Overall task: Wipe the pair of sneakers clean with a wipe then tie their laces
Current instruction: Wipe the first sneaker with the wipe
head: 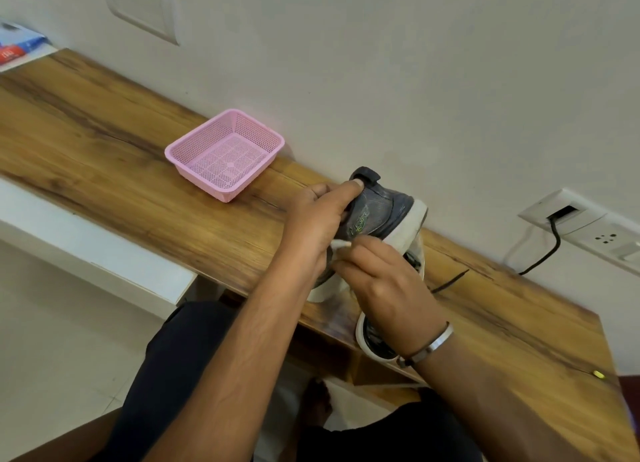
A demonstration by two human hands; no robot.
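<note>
A grey sneaker [377,212] with a white sole was held tipped on its side above the wooden desk [104,150], close to the wall, in the head view. The person's left hand [318,219] gripped it at the heel collar, thumb [353,186] pressed against the pull tab and the other fingers curled into the opening. The right hand [384,281], a metal bangle [429,345] on its wrist, pinched a white wipe [341,244] between curled fingertips and pressed it to the shoe's side, just beside the left hand. The second sneaker [372,340] lay on the desk under the right wrist, at the near edge, mostly hidden by the hand; only its white rim and dark inside showed. A dark lace end [450,281] trailed on the wood to the right of the hands. A pink mesh basket [225,155] stood well apart to the left, against the wall. A black cable [550,250] ran from a wall socket [568,215] down to the desk on the right. The person's dark-trousered legs [180,357] showed below the desk edge.
</note>
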